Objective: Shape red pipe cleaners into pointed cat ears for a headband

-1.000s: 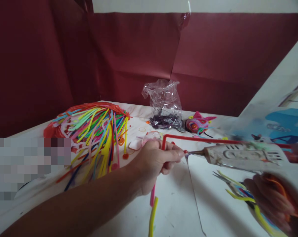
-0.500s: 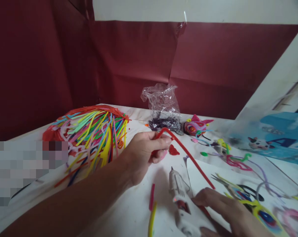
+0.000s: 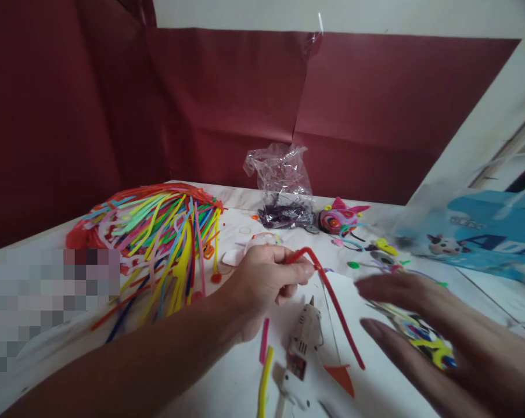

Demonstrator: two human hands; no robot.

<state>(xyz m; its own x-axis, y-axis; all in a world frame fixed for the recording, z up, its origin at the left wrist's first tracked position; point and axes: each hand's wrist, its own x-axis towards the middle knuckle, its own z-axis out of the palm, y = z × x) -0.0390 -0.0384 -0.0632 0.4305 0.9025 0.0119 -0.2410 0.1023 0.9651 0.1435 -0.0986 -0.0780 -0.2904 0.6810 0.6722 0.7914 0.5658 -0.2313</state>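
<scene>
Pinched between the thumb and fingers of my left hand (image 3: 269,276) is a red pipe cleaner (image 3: 338,305), bent near its top. Its long end slopes down to the right. My right hand (image 3: 437,331), smeared by motion, hovers to the right of that end with thumb and fingers apart and nothing between them. Below the pipe cleaner, a white glue gun (image 3: 305,331) with an orange trigger (image 3: 341,378) lies on the table. Left of the gun are a pink piece (image 3: 264,341) and a yellow pipe cleaner (image 3: 266,380).
A big bundle of coloured pipe cleaners (image 3: 158,232) spreads from a red wrapper at the left. Toward the back stand a clear bag of dark strips (image 3: 285,200) and a pink decorated piece (image 3: 340,219). A blue printed bag (image 3: 493,226) sits at the right.
My right hand has come off the glue gun and moved up and right, its fingers spreading. My left hand, still pinching the red pipe cleaner, has shifted slightly right and down.
</scene>
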